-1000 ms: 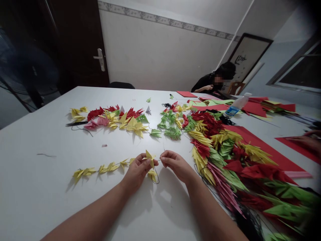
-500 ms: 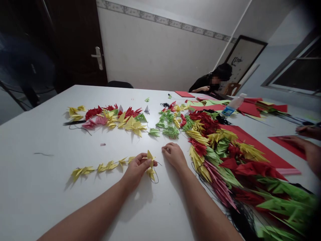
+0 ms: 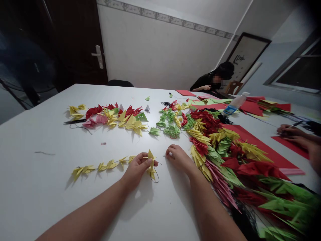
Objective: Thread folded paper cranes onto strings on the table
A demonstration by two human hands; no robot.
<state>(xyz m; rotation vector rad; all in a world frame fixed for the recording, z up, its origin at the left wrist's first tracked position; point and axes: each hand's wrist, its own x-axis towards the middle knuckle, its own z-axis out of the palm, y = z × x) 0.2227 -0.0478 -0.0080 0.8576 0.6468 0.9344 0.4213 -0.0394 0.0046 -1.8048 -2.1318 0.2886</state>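
Several yellow birds (image 3: pixel 110 165) lie in a row on the table (image 3: pixel 82 201), apparently strung already, so that stretch looks done. The left hand (image 3: pixel 136 169) pinches one more bird (image 3: pixel 150 157) between thumb and fingers at the row's right end; whether it is threaded I cannot tell. String (image 3: pixel 158 177) loops below it and a loose tip pokes out rightward, so the strand seems unfinished. The right hand (image 3: pixel 179 159) sits apart, fingers curled; whether it grips anything I cannot tell. Beyond it lies a heap (image 3: pixel 200 137) of bright, finished-looking strands
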